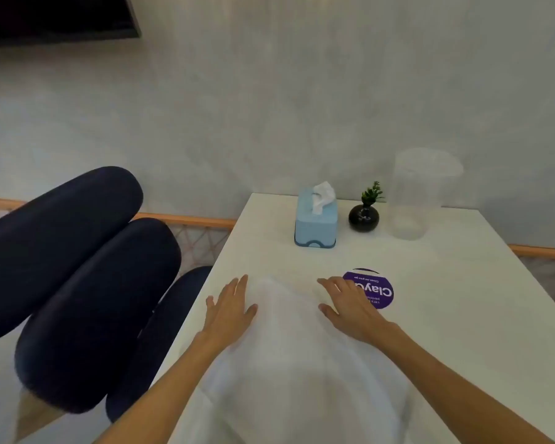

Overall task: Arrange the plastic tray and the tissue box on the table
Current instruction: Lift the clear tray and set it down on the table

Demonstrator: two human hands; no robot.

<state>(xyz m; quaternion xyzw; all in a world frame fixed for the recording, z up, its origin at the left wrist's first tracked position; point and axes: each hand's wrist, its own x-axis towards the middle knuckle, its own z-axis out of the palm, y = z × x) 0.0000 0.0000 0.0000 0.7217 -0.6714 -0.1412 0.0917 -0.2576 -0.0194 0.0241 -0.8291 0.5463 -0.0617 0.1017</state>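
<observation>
A light blue tissue box (314,224) stands near the far edge of the white table (462,299), with a white tissue sticking out of its top. To its right, at the back, is a tall clear plastic container (417,193). My left hand (229,307) and my right hand (346,304) are both open, fingers spread and palms down, low over the near middle of the table, well short of the box. Between them lies a pale, blurred whitish shape (285,347) that I cannot identify. Neither hand holds anything.
A small black vase with a green sprig (363,217) stands between the tissue box and the clear container. A round purple sticker (380,291) is partly under my right hand. Dark blue padded chairs (77,283) crowd the table's left side. A wall runs behind.
</observation>
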